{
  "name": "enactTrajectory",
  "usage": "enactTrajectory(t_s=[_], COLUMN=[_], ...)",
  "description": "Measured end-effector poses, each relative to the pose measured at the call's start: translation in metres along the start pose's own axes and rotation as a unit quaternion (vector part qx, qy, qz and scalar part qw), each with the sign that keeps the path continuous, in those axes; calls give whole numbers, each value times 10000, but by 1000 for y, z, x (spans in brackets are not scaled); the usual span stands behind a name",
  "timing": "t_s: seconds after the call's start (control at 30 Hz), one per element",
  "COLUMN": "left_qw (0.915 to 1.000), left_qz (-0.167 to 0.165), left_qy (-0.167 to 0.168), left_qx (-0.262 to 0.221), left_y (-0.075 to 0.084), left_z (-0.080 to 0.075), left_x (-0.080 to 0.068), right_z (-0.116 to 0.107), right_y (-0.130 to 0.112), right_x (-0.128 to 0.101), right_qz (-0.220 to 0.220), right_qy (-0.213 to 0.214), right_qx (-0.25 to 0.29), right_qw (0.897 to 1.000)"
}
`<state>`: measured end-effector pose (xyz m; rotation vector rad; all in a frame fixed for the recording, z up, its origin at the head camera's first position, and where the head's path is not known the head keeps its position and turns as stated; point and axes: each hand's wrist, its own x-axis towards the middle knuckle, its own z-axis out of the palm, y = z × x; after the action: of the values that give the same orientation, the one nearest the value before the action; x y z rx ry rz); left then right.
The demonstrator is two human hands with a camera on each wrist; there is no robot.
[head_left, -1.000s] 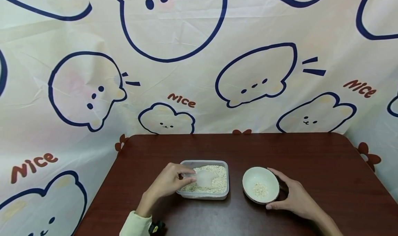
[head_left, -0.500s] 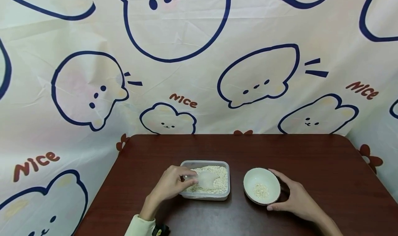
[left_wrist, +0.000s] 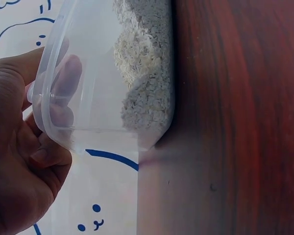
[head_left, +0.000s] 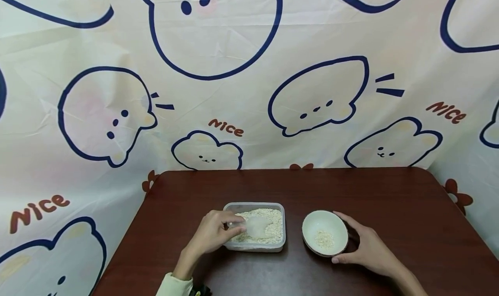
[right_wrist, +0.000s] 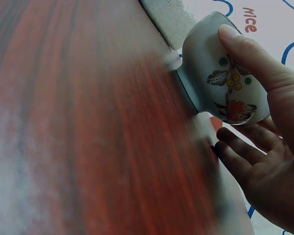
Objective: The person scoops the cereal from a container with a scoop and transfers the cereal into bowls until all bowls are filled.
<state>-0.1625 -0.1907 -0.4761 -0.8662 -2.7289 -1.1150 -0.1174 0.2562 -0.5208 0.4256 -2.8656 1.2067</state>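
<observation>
My left hand (head_left: 212, 233) pinches the end of a translucent whitish scoop (head_left: 257, 226) between thumb and fingers. The scoop's broad end lies at the surface of the pale flakes (head_left: 276, 224), which look like rolled oats. They fill part of a clear rectangular plastic container (head_left: 259, 247); its wall (left_wrist: 95, 98) stands in front of some of my left fingers in the left wrist view. My right hand (head_left: 368, 248) grips the side of a small white bowl (head_left: 317, 220), thumb at the rim. A few flakes lie inside it, and its outside (right_wrist: 206, 54) bears a flower pattern.
Container and bowl stand side by side on a dark red-brown wooden table (head_left: 351, 187), a small gap between them. Behind the table hangs a pale cloth (head_left: 249, 92) with blue cartoon outlines.
The left hand and wrist have shifted slightly, with the scoop still in the flakes. The right hand and bowl hold their place; the head view sways a little.
</observation>
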Motion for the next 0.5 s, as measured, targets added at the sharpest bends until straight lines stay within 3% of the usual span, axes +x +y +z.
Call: enactTrajectory(t_s=[0.5], left_qw=[9994], left_qz=[166], left_qy=[1], left_qx=[-290], left_y=[-3], left_z=[-3], left_x=[-1], right_z=[-1], right_y=[-1], right_x=[1], right_qz=[-8], right_qy=[-77], right_qx=[29], right_qw=[10000])
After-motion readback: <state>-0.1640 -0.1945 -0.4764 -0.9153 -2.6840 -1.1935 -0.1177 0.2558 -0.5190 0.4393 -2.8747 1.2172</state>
